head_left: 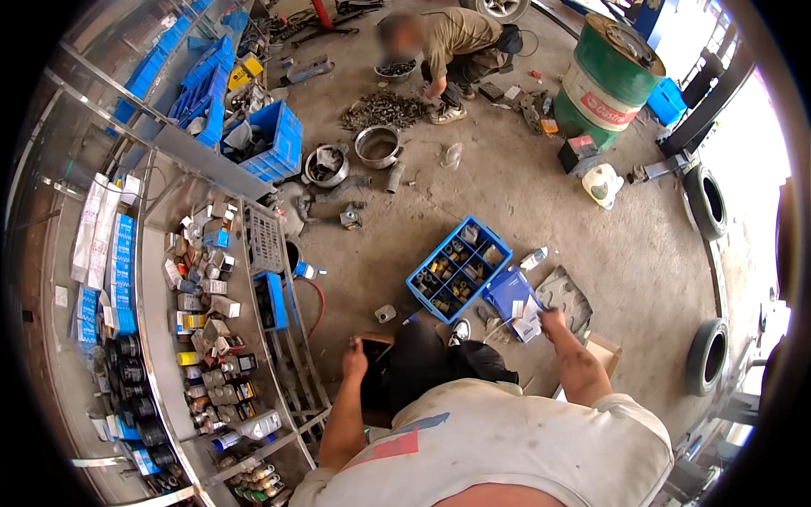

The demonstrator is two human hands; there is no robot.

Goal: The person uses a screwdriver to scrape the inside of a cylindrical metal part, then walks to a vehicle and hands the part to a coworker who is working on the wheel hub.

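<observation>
At my left side, my left hand (355, 362) is closed on the edge of a brown box-like thing (378, 340), mostly hidden by my dark-clothed leg. My right hand (552, 322) reaches forward, fingers closed at the edge of some white paper slips (528, 324). Those slips lie over a flat blue box (509, 292). Just left of that stands a blue divided crate (416, 284), its compartments holding several small brass-coloured and dark metal parts. A small white bottle (535, 258) lies beyond the blue box.
Metal shelving (160, 372) with boxes and bottles runs along the left. A flat grey plate (568, 297) and cardboard (601, 351) lie by my right arm. Ahead are metal pots (378, 147), a parts heap (384, 111), a crouching person (460, 42), a green drum (604, 80) and tyres (708, 359).
</observation>
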